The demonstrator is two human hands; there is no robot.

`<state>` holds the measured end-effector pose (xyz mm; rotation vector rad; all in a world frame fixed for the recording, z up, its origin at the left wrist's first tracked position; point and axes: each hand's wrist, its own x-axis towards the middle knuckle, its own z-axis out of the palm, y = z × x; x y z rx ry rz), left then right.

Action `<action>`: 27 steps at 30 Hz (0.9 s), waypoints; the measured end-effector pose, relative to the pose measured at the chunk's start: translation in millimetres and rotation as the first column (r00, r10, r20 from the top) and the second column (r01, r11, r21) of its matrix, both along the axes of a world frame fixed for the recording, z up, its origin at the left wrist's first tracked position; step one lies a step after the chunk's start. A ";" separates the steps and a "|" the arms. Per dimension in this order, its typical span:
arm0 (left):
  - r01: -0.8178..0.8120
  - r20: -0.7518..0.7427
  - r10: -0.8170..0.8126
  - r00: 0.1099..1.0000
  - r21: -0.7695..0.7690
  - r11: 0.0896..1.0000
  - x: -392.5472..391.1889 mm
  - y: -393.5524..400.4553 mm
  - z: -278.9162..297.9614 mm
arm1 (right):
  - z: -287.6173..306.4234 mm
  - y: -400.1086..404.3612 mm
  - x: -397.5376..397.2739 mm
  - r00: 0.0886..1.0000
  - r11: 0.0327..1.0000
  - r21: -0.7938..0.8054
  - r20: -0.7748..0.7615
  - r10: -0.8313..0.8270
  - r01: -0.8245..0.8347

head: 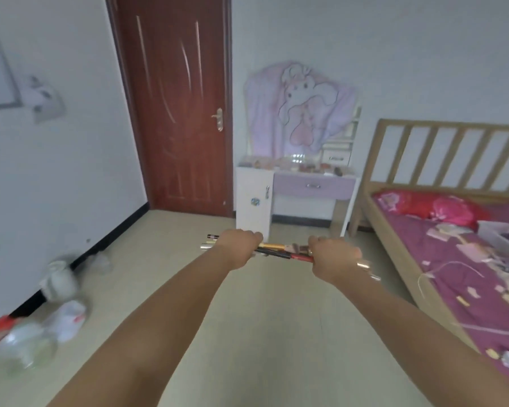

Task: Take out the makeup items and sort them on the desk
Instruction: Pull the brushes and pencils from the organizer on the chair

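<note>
Both arms stretch forward, the left hand (239, 247) and right hand (334, 257) each curled tight around opposite ends of a bundle of makeup pencils and brushes (279, 251) held level between them. Beyond the hands stands the dressing desk (312, 183); a bed (453, 245) lies right of the right hand.

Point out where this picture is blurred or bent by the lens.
Head view: the clear plastic bags on the floor at lower left are smeared by motion blur; the dark red wooden door bows from wide-angle distortion; the bundle of slim makeup pencils reads fairly sharp.
</note>
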<state>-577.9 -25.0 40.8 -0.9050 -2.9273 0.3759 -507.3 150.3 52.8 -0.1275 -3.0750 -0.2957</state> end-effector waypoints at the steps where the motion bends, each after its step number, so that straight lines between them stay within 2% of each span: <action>1: 0.017 -0.011 -0.017 1.000 -0.002 1.000 -32.5 9.2 6.0 | 6.8 8.8 -29.0 0.999 1.000 -0.006 -0.013 -0.029 0.029; 10: 0.108 -0.113 -0.103 0.988 0.031 0.994 -308.9 84.5 73.1 | 65.2 83.9 -282.8 0.981 0.985 -0.059 -0.102 -0.166 0.161; 20: 0.074 -0.149 -0.065 0.987 0.052 0.996 -590.3 190.7 59.7 | 51.4 194.4 -568.5 0.973 0.986 -0.086 -0.166 -0.158 0.145; 27: 0.026 -0.134 -0.024 0.991 0.018 0.999 -785.7 262.4 68.3 | 53.0 289.1 -770.9 0.978 0.980 -0.154 -0.142 -0.152 0.130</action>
